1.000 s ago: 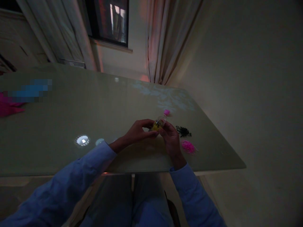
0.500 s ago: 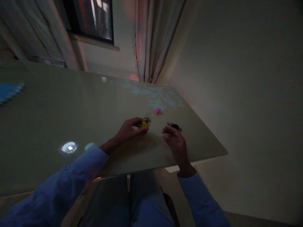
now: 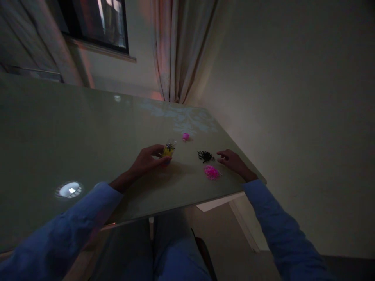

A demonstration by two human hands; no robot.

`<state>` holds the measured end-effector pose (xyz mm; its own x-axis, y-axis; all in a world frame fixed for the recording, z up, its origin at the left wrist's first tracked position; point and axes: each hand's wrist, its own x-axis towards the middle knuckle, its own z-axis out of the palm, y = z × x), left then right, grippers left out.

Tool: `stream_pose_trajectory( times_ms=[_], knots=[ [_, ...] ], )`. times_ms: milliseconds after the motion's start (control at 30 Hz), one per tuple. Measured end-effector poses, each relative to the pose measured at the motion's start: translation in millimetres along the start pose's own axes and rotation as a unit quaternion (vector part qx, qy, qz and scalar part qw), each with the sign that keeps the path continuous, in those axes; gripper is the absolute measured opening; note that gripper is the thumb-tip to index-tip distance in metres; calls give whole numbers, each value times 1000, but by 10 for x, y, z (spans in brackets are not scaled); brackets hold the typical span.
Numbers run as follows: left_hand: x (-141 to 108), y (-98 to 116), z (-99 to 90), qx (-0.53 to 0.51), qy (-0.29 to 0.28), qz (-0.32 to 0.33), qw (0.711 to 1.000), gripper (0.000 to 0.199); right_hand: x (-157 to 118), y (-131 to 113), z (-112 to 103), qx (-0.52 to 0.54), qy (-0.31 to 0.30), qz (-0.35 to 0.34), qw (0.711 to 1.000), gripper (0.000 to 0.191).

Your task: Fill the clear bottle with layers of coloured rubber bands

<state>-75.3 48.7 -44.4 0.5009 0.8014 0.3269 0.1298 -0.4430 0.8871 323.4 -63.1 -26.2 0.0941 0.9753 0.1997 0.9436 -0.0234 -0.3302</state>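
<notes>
My left hand (image 3: 146,159) is wrapped round a small clear jar (image 3: 169,150), thumb on the near side and fingers behind. Yellow stuff shows inside, with dark loops above it and some pink or red near the bottom. To the right, my right hand (image 3: 233,161) reaches in from the side, fingers apart and holding nothing I can see. Just left of its fingertips lies a tangled heap of black loops (image 3: 206,156), like small elastic bands. Nearer to me sits a loose heap of thin bright pink bands (image 3: 211,172).
Behind the jar a small pink object (image 3: 185,136) stands on the glossy table (image 3: 96,132); its kind is unclear. A wall (image 3: 281,117) runs close along the table's right side. Curtains (image 3: 171,50) and a window are beyond the far edge.
My right hand has moved right, away from the jar, to the far side of the black heap, uncovering the pink heap. The view has swung slightly right. My left hand still holds the jar.
</notes>
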Motion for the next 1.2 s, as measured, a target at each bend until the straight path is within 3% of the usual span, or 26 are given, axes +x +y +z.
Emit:
stream_pose_trajectory(
  times_ms=[300, 633, 967, 1200],
  knots=[
    [-3, -21, -1, -3, 5, -10, 1000, 50, 185, 155, 130, -37, -57, -47, 997, 37],
    [0, -37, -10, 2, 0, -6, 1000, 47, 342, 109, 171, -57, -103, -95, 989, 26],
    [2, -22, -14, 3, 4, 10, 1000, 46, 264, 53, 145, -64, -87, -112, 988, 18],
    [-2, -6, -26, 4, 0, 5, 1000, 48, 168, 34, 68, -53, -69, -105, 991, 23]
  ],
)
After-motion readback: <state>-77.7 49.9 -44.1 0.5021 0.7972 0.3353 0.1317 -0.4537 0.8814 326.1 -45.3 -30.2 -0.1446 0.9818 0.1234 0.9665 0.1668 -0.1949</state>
